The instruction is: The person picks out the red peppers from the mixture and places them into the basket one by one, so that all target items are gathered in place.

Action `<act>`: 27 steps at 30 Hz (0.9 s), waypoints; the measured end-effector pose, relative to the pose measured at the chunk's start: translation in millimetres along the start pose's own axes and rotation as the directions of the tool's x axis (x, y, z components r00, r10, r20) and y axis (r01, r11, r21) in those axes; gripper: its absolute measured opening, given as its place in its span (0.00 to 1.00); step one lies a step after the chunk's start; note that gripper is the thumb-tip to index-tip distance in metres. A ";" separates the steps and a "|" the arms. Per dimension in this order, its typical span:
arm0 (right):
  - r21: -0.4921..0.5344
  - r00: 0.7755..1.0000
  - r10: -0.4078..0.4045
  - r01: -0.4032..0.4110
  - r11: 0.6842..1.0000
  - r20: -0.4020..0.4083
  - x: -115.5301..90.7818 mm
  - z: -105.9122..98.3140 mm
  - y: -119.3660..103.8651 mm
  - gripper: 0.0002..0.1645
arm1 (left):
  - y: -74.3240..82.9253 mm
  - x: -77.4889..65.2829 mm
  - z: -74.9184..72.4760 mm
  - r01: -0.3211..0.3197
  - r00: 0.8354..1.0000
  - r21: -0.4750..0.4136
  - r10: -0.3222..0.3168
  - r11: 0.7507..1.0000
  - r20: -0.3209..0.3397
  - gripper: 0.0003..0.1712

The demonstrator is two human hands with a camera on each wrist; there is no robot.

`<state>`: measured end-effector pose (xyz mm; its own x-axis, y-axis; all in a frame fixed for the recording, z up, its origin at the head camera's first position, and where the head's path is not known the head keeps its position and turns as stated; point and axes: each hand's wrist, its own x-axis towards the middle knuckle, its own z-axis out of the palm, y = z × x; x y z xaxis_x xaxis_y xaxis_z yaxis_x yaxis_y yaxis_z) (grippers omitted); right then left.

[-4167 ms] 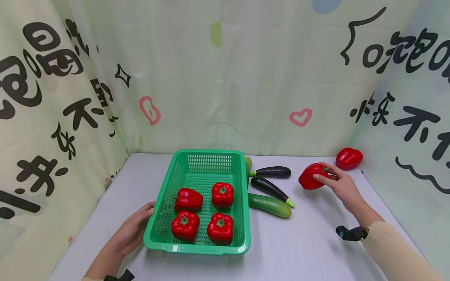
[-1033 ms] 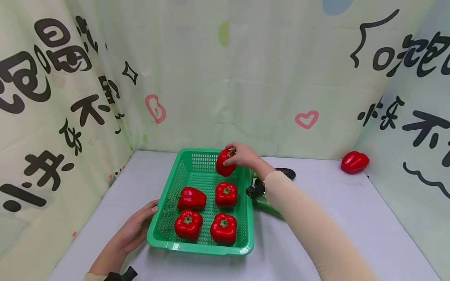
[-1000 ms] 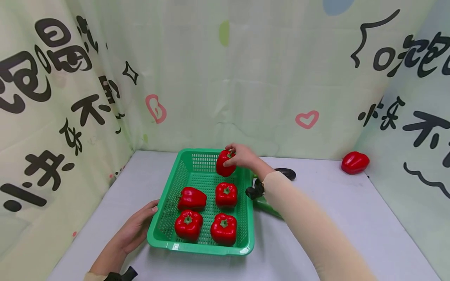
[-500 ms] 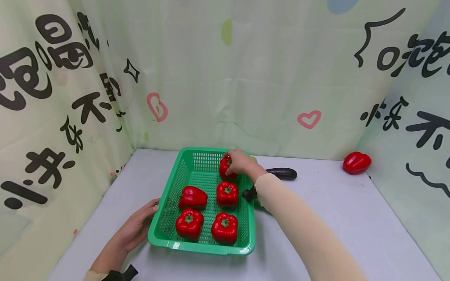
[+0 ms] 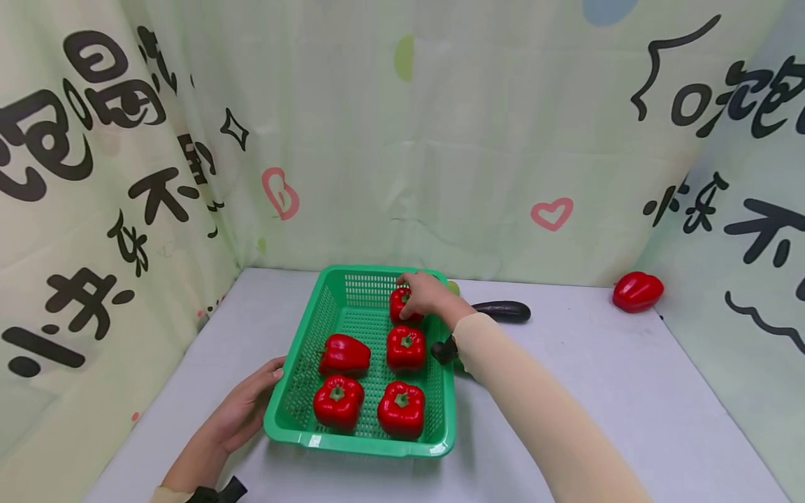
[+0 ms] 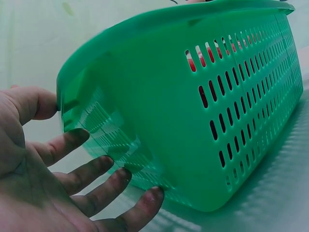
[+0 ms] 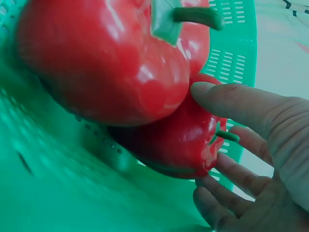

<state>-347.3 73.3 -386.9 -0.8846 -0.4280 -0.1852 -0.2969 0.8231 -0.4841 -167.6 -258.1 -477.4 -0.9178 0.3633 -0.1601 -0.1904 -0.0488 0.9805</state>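
My right hand [image 5: 429,293] holds a red bell pepper [image 5: 397,306] low in the far right corner of a green plastic basket [image 5: 365,447]. In the right wrist view the thumb touches that pepper's side, with the fingers beyond its green stem [image 7: 227,136]. A larger-looking pepper [image 7: 106,63] stands against it there. Several other red bell peppers [image 5: 337,403] are in the basket, one lying on its side [image 5: 344,355]. My left hand [image 5: 242,406] rests against the basket's left side; in the left wrist view its spread fingertips touch the outer wall [image 6: 159,111], thumb at the rim.
Another red bell pepper [image 5: 638,292] lies at the table's far right corner. An eggplant [image 5: 504,311] lies right of the basket, partly behind my right arm. A green vegetable [image 5: 462,366] is mostly hidden there. Printed curtains [image 5: 402,175] enclose the white table [image 5: 604,391].
My right hand has carried the bell pepper from the table's right side to the basket, then lowered it in behind another pepper. My left hand has stayed at the basket's side.
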 end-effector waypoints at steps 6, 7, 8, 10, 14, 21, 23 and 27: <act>-0.005 1.000 -0.015 0.015 1.000 -0.007 -2.4 -3.9 3.5 0.41 | -0.4 -0.1 0.8 0.015 1.000 -0.003 -0.015 1.000 -0.015 0.27; -0.004 1.000 -0.021 0.021 1.000 -0.008 -2.7 -4.8 4.6 0.40 | -0.5 -0.2 0.7 0.014 1.000 -0.003 -0.014 1.000 -0.015 0.27; 0.007 1.000 -0.029 0.029 1.000 -0.009 -3.3 -6.0 5.3 0.40 | -0.4 -0.4 0.6 0.013 1.000 -0.003 -0.013 1.000 -0.014 0.26; 0.025 0.999 -0.043 0.043 0.999 -0.010 -4.3 -8.6 6.7 0.38 | -0.2 -0.8 0.4 0.011 1.000 -0.003 -0.011 1.000 -0.009 0.25; 0.066 0.998 -0.056 0.057 0.996 -0.011 -5.9 -13.2 9.2 0.36 | 0.2 -1.8 0.2 0.012 1.000 -0.008 -0.012 1.000 -0.006 0.21; 0.089 0.996 -0.052 0.059 0.994 -0.077 -11.5 -22.1 16.9 0.32 | 0.8 -1.7 0.7 0.008 1.000 -0.020 -0.008 1.000 0.003 0.20; 0.087 0.994 -0.045 0.055 0.995 -0.104 -14.3 -24.9 20.0 0.30 | 0.9 -1.6 0.9 0.012 1.000 -0.021 -0.012 1.000 0.000 0.21; 0.100 0.988 -0.017 0.033 0.994 -0.155 -20.8 -30.8 28.2 0.28 | 1.4 -2.4 1.4 0.026 1.000 -0.018 -0.026 1.000 -0.016 0.22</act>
<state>-348.4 117.0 -370.4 -0.9244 -0.3790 -0.0417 -0.2887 0.7672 -0.5727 -165.1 -257.7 -475.5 -0.9180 0.3493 -0.1876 -0.2202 -0.0556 0.9739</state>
